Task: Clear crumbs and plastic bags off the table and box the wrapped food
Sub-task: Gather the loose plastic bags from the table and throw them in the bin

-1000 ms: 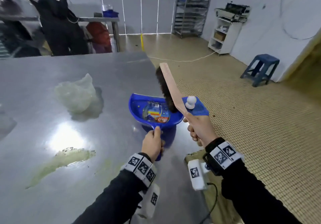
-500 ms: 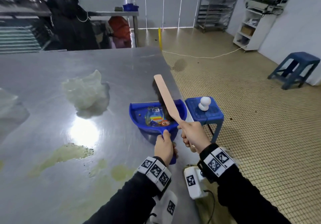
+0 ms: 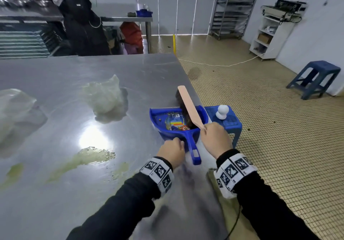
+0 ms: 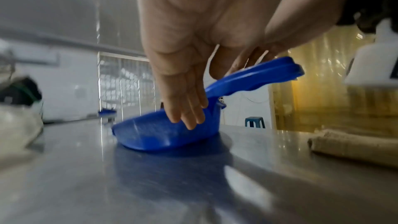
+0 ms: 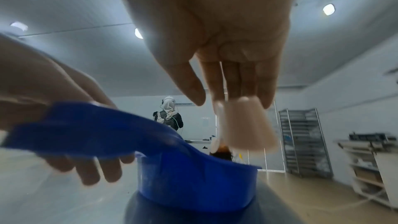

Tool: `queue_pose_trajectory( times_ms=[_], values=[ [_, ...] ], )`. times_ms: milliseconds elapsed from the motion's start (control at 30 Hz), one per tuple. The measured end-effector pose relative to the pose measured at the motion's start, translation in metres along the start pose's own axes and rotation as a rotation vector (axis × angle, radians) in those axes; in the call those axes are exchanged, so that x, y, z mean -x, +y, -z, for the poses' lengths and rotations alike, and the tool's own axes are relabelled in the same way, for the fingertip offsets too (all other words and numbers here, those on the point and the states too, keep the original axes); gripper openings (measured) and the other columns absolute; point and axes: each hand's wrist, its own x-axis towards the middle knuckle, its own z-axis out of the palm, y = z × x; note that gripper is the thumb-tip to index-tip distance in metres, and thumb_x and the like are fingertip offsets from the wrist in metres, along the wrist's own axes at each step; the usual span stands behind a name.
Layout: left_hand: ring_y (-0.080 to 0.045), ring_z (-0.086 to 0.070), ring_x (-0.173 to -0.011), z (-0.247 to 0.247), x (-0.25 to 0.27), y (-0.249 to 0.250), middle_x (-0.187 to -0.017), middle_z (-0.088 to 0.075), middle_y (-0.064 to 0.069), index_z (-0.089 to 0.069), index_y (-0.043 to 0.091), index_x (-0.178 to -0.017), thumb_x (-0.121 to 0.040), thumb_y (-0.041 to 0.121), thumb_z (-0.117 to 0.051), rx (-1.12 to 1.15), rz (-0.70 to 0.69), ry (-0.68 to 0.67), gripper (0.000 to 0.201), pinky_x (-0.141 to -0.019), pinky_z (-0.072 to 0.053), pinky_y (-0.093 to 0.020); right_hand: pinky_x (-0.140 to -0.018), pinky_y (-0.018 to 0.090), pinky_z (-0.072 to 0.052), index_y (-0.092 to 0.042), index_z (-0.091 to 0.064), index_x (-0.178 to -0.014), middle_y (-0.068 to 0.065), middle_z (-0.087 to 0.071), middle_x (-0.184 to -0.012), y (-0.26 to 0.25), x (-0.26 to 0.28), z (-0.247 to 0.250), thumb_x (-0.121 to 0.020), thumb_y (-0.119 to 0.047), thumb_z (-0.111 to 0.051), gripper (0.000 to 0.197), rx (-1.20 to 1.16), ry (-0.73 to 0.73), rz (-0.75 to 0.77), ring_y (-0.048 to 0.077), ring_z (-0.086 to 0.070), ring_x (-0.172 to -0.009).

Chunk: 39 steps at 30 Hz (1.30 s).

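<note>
A blue dustpan [image 3: 160, 120] rests on the steel table [image 3: 55, 193] near its right edge, with a colourful wrapper [image 3: 176, 123] inside. Its handle [image 3: 193, 151] is free. My left hand [image 3: 172, 153] lies just left of the handle; in the left wrist view its straight fingers [image 4: 187, 117] touch the back wall of the dustpan [image 4: 150, 135]. My right hand [image 3: 214, 139] pinches the end of a wooden brush [image 3: 189, 105], whose dark bristles sit in the pan. Two crumpled clear plastic bags [image 3: 106, 96] [image 3: 14, 107] lie further left. A greenish crumb smear [image 3: 93, 154] marks the table.
A blue stool [image 3: 230, 124] carrying a white object [image 3: 222, 112] stands right beside the table edge. Another blue stool [image 3: 314, 75] is by the right wall. A person [image 3: 78, 16] works behind the table. A beige wrapped roll [image 4: 353, 146] lies near my left wrist.
The dustpan now sits flat on the table. My left hand has let go of its handle and rests beside it with fingers on the pan's back. The right hand still holds the brush.
</note>
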Motion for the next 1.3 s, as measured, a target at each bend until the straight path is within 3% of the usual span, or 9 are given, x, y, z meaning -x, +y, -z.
queue_pose_trajectory(
  times_ms=[133,333,667,800,900,967,1133,1200,1300],
  values=[
    [-0.039,-0.056,-0.108,0.032,0.024,-0.023,-0.118,-0.060,-0.022,-0.053,0.002,-0.112,-0.099,0.024,-0.029,-0.242,-0.103,-0.005,0.036,-0.088,-0.043,-0.040,-0.076,0.034,-0.044,-0.004,-0.061,-0.102,0.010,-0.061,-0.103,-0.032,0.029,0.001,-0.096,-0.015,-0.037,0.028,0.181,0.066,0.045,0.030,-0.056,-0.102],
    [-0.043,-0.056,-0.108,0.084,0.083,-0.077,-0.114,-0.061,-0.026,-0.056,0.000,-0.107,-0.099,0.023,-0.031,-0.333,-0.174,-0.001,0.035,-0.087,-0.044,-0.043,-0.084,0.034,-0.045,-0.006,-0.061,-0.107,0.011,-0.061,-0.113,-0.098,0.077,-0.028,-0.096,-0.021,-0.038,0.029,0.247,-0.058,0.064,0.029,-0.056,-0.109],
    [-0.036,-0.055,-0.112,0.172,0.157,-0.205,-0.120,-0.059,-0.020,-0.054,0.003,-0.119,-0.100,0.027,-0.028,-0.383,0.004,0.010,0.039,-0.091,-0.044,-0.038,-0.083,0.035,-0.047,-0.004,-0.064,-0.104,0.017,-0.064,-0.111,-0.246,0.142,-0.090,-0.093,-0.013,-0.040,0.028,0.178,-0.149,0.193,0.033,-0.059,-0.106],
    [-0.034,-0.057,-0.107,0.202,0.159,-0.247,-0.118,-0.060,-0.018,-0.053,0.005,-0.118,-0.099,0.030,-0.028,-0.410,0.103,0.078,0.040,-0.086,-0.044,-0.037,-0.067,0.030,-0.040,-0.001,-0.064,-0.086,0.019,-0.065,-0.100,-0.290,0.141,-0.104,-0.090,-0.007,-0.041,0.024,0.106,-0.198,0.209,0.035,-0.062,-0.093],
    [-0.032,-0.055,-0.111,0.224,0.152,-0.268,-0.122,-0.058,-0.017,-0.050,0.005,-0.124,-0.099,0.030,-0.029,-0.418,0.170,0.104,0.041,-0.088,-0.043,-0.037,-0.064,0.029,-0.037,-0.006,-0.042,-0.059,0.017,-0.059,-0.088,-0.311,0.125,-0.114,-0.089,-0.005,-0.041,0.030,0.068,-0.201,0.216,0.032,-0.057,-0.083],
    [-0.031,-0.055,-0.113,0.237,0.144,-0.281,-0.125,-0.056,-0.016,-0.048,0.004,-0.126,-0.099,0.029,-0.030,-0.387,0.205,0.121,0.041,-0.089,-0.042,-0.038,-0.064,0.029,-0.036,-0.011,-0.034,-0.055,0.015,-0.055,-0.084,-0.322,0.109,-0.119,-0.089,-0.007,-0.042,0.035,0.043,-0.194,0.204,0.031,-0.054,-0.079],
    [-0.032,-0.040,-0.130,0.272,0.119,-0.313,-0.145,-0.037,-0.018,-0.027,0.001,-0.141,-0.099,0.027,-0.032,-0.360,0.277,0.175,0.049,-0.103,-0.034,-0.040,-0.066,0.031,-0.038,-0.006,-0.042,-0.064,0.013,-0.053,-0.087,-0.340,0.046,-0.127,-0.088,-0.010,-0.046,0.025,-0.002,-0.176,0.153,0.028,-0.048,-0.077],
    [-0.032,-0.030,-0.137,0.287,0.103,-0.327,-0.152,-0.024,-0.018,-0.017,0.000,-0.145,-0.099,0.030,-0.032,-0.388,0.315,0.185,0.056,-0.109,-0.028,-0.040,-0.072,0.035,-0.044,-0.001,-0.056,-0.088,0.015,-0.057,-0.099,-0.348,0.016,-0.131,-0.087,-0.012,-0.049,0.012,-0.026,-0.143,0.140,0.032,-0.055,-0.089],
    [-0.030,-0.016,-0.143,0.310,0.067,-0.356,-0.157,-0.013,-0.015,-0.011,0.001,-0.147,-0.096,0.040,-0.038,-0.465,0.381,0.251,0.069,-0.114,-0.020,-0.043,-0.095,0.039,-0.039,-0.003,-0.050,-0.122,0.015,-0.049,-0.128,-0.358,-0.033,-0.137,-0.086,-0.018,-0.054,0.040,0.018,-0.112,0.153,0.033,-0.045,-0.121]
  ],
)
